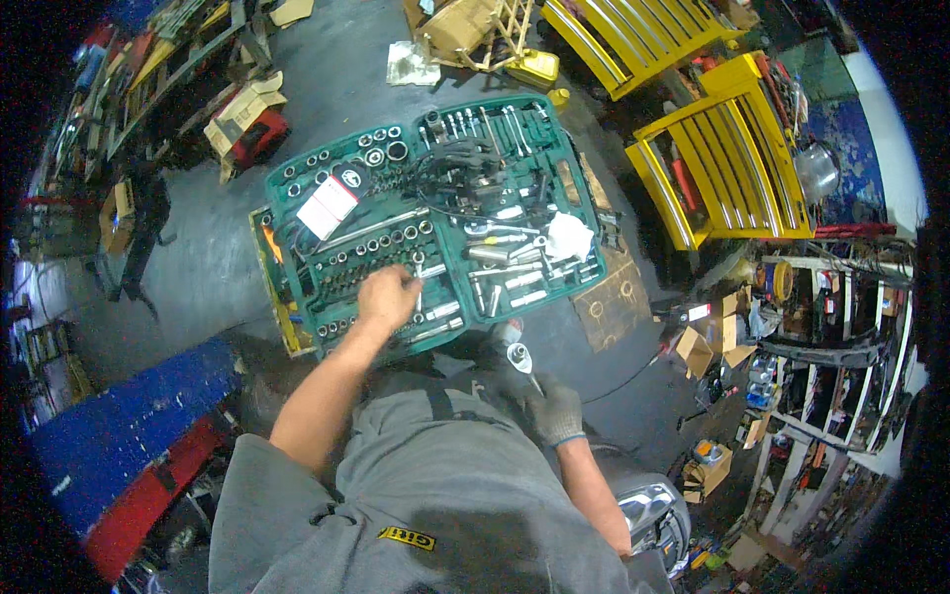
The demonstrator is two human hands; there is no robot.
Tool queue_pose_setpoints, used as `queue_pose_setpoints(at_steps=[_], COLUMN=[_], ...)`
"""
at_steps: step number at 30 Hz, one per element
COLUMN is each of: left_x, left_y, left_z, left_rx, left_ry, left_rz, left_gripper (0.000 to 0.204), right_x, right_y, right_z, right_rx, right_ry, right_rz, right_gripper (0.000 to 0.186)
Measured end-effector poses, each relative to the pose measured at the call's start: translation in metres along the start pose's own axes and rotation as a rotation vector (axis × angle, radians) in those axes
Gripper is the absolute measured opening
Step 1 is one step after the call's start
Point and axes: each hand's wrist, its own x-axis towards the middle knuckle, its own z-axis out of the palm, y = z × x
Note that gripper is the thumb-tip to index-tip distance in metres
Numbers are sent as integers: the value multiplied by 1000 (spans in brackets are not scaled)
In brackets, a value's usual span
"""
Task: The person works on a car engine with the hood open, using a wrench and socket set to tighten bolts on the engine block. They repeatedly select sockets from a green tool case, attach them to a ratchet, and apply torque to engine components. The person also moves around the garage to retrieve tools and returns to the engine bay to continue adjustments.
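My bare left hand (388,298) reaches over the left half of an open green socket set case (450,259). Its fingers are curled together beside a slim chrome piece (419,269); what they hold, if anything, is hidden. In a grey work glove, my right hand (556,414) grips a chrome ratchet (522,360) by the handle, head pointing up toward the case's near edge. Rows of chrome sockets (398,238) sit in the case next to my left hand. Loose long sockets (490,253) lie in the right half.
Dark tools and cables (465,183), a white-labelled package (329,206) and a crumpled white cloth (569,238) lie on the case. Yellow tool cabinets (727,158) stand at far right. Flattened cardboard (611,302) lies beside the case. A blue-and-red panel (139,436) is at left.
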Motion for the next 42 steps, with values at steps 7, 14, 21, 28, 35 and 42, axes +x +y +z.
queue_pose_setpoints(at_steps=[7, 14, 21, 28, 35, 42], left_x=[-14, -38, -50, -79, -67, -77], left_y=[6, 10, 11, -24, -65, -76], left_z=[37, 60, 59, 51, 9, 0], left_rx=[35, -14, -53, -173, -224, -214], left_ry=[-7, 48, 52, 41, 220, 280], left_rz=[-113, 105, 156, 125, -84, -96], left_gripper=[28, 23, 22, 31, 27, 27], right_x=[12, 3, -1, 0, 2, -3], right_y=[-14, -25, -13, -27, -25, -25], right_z=[-2, 0, 7, 1, 8, 13], right_rx=[-85, -72, -114, -98, -60, -55], right_ry=[0, -30, -50, -104, -27, -18], right_rz=[-95, -84, -106, -45, -160, -167], right_gripper=[33, 33, 33, 38, 41, 33])
